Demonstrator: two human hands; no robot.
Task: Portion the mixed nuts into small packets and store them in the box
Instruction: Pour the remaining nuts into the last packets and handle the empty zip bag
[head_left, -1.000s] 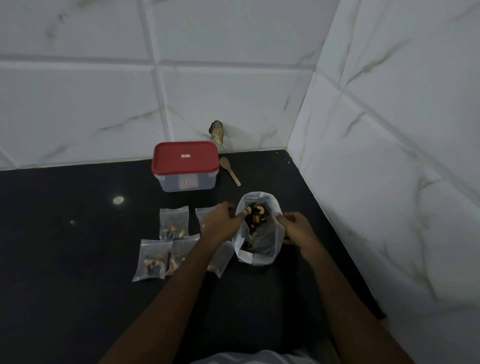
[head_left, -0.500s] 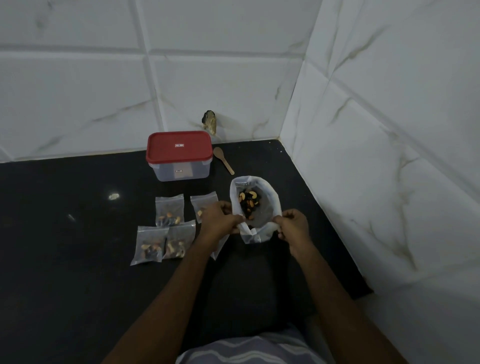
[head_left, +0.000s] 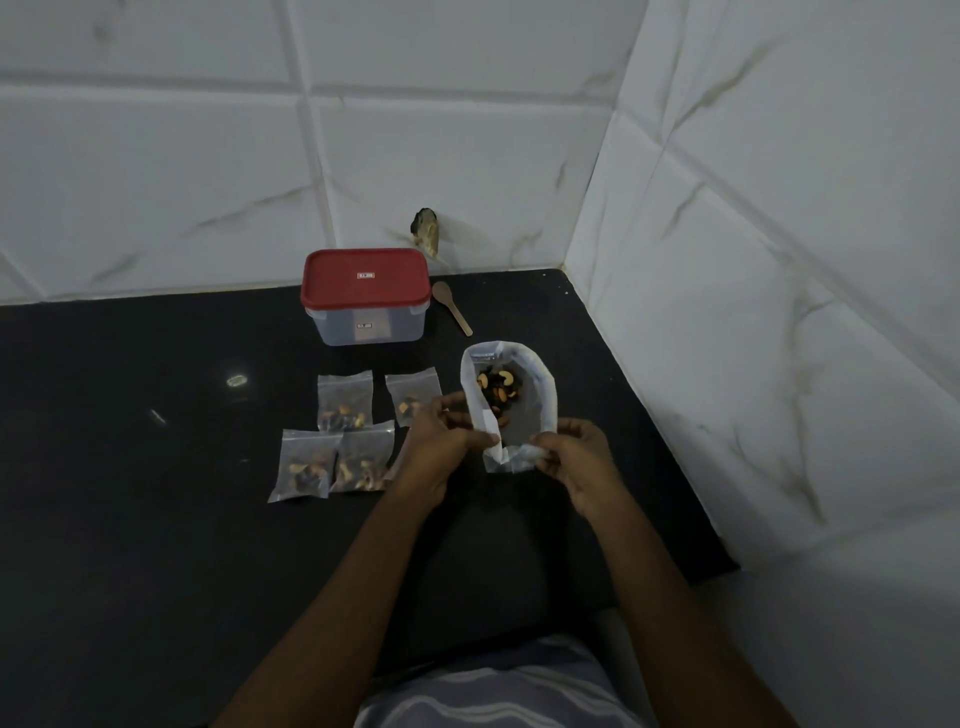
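Observation:
A white plastic bag of mixed nuts (head_left: 535, 384) stands open on the black counter (head_left: 130, 519). My left hand (head_left: 441, 441) pinches its near left rim, and my right hand (head_left: 571, 457) pinches its near right rim. Cashews and dark nuts (head_left: 497, 392) show inside. Several small clear packets (head_left: 345, 400) with nuts lie flat to the left of the bag; one is partly hidden under my left hand. A clear box with a red lid (head_left: 366, 293), closed, stands behind the packets.
A small wooden spoon (head_left: 452, 306) lies to the right of the box. White marbled tile walls (head_left: 779, 260) meet in a corner behind and to the right. A chipped spot (head_left: 426, 231) marks the back wall.
Both hands slid from the sides of the bag's mouth down to its near rim, drawing that edge toward me. The camera view shifted slightly.

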